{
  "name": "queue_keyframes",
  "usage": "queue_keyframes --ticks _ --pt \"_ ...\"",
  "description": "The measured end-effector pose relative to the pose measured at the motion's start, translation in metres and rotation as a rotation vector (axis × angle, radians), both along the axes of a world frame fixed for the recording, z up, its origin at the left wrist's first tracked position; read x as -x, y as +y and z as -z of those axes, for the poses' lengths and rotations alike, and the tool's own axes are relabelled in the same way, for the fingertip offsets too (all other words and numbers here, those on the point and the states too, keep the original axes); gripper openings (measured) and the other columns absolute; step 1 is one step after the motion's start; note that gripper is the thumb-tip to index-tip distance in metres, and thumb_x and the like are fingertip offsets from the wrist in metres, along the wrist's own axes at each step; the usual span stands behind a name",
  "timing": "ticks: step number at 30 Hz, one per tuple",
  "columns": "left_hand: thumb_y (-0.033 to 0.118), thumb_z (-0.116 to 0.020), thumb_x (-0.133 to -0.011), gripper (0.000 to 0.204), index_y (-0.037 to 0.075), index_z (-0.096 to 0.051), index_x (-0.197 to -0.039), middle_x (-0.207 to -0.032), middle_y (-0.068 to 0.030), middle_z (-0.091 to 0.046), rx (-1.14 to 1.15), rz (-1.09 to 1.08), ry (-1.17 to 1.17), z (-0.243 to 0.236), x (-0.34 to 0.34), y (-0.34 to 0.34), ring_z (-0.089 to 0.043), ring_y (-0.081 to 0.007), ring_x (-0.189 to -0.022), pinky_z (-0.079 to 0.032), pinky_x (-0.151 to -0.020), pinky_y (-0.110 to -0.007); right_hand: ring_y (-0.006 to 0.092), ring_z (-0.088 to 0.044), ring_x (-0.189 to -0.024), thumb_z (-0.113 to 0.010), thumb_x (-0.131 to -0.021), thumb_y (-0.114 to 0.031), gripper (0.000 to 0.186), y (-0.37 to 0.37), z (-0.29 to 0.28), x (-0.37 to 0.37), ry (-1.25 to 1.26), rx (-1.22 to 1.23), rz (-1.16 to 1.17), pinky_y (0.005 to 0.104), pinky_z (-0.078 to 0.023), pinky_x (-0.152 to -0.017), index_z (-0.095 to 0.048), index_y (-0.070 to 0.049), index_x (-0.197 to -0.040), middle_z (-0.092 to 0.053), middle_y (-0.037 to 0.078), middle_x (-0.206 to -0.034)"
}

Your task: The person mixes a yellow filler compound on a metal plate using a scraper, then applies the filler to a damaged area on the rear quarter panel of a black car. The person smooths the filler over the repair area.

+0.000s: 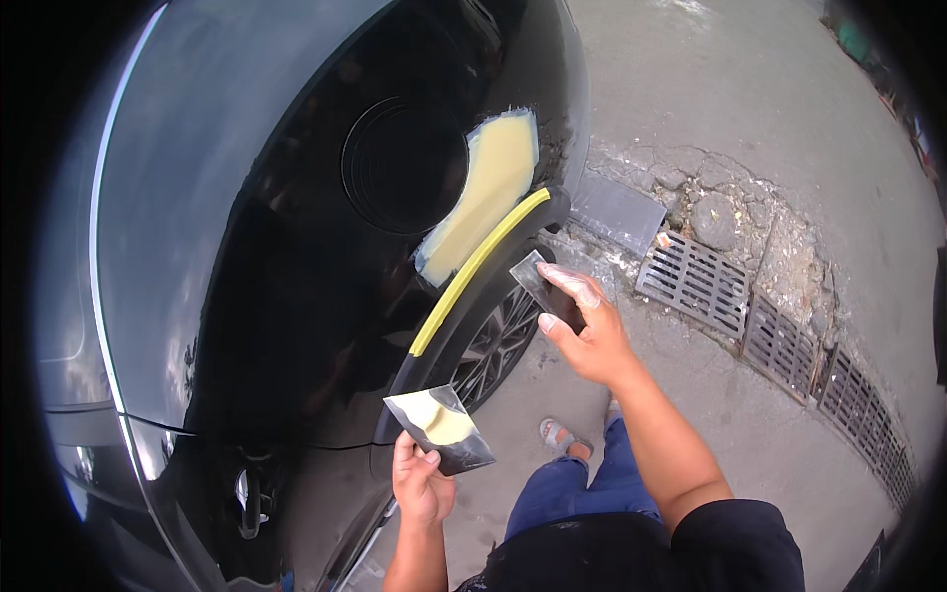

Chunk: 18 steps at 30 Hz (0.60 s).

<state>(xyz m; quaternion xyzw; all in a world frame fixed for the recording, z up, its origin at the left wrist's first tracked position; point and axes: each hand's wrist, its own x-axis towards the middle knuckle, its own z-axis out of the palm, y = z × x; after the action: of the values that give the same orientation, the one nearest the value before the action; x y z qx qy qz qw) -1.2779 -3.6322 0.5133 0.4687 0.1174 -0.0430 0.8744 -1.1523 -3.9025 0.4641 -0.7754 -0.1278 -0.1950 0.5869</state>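
Observation:
My left hand (422, 481) grips the lower edge of a dark, flat square plate (468, 456) that carries a smear of pale yellow body filler (441, 422). Between the thumb and fingers of my right hand (589, 331) is a thin dark spreader (541, 291), its greyish edge pointing up and left, apart from the car. White residue marks those fingers. On the black car panel (316, 316), a long patch of yellow filler (483, 192) curves beside the round fuel flap (404, 166). Yellow masking tape (478, 266) follows the wheel arch trim below it.
Under the arch, the spoked wheel (498, 340) lies between my hands. A door handle (251, 503) shows at lower left. Drain grates (693, 283) and broken concrete (725, 219) run along the ground on the right. My sandalled foot (562, 436) stands on the pavement.

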Motion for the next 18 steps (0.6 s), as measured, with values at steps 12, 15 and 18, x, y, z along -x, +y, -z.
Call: queue_keyframes --ticks 12,15,18 --pt "-0.007 -0.048 -0.078 0.05 0.002 -0.053 -0.127 -0.126 -0.0157 -0.062 0.005 -0.095 0.482 0.101 0.05 0.014 -0.057 -0.0299 -0.12 -0.041 -0.107 -0.048 0.0248 -0.048 -0.126 -0.071 -0.079 -0.009 0.045 0.089 0.082 -0.088 -0.386 0.18 0.119 0.0483 -0.033 -0.103 -0.06 -0.014 -0.123 -0.057 0.001 -0.136" --pt "-0.007 -0.049 -0.077 0.049 0.004 -0.056 -0.124 -0.124 -0.014 -0.063 -0.014 -0.104 0.487 0.103 0.052 0.019 -0.058 -0.0286 -0.119 -0.041 -0.107 -0.047 0.0228 -0.048 -0.126 -0.069 -0.082 -0.011 0.042 0.098 0.083 -0.09 -0.389 0.171 0.146 0.0485 -0.031 -0.104 -0.061 -0.018 -0.123 -0.058 -0.001 -0.136" --pt "-0.008 -0.049 -0.077 0.048 0.004 -0.056 -0.123 -0.125 -0.0135 -0.063 -0.009 -0.107 0.487 0.107 0.054 0.025 -0.058 -0.0285 -0.119 -0.041 -0.107 -0.047 0.0222 -0.048 -0.125 -0.067 -0.084 -0.011 0.041 0.1 0.08 -0.09 -0.404 0.179 0.156 0.0482 -0.031 -0.104 -0.061 -0.018 -0.123 -0.059 -0.002 -0.135"
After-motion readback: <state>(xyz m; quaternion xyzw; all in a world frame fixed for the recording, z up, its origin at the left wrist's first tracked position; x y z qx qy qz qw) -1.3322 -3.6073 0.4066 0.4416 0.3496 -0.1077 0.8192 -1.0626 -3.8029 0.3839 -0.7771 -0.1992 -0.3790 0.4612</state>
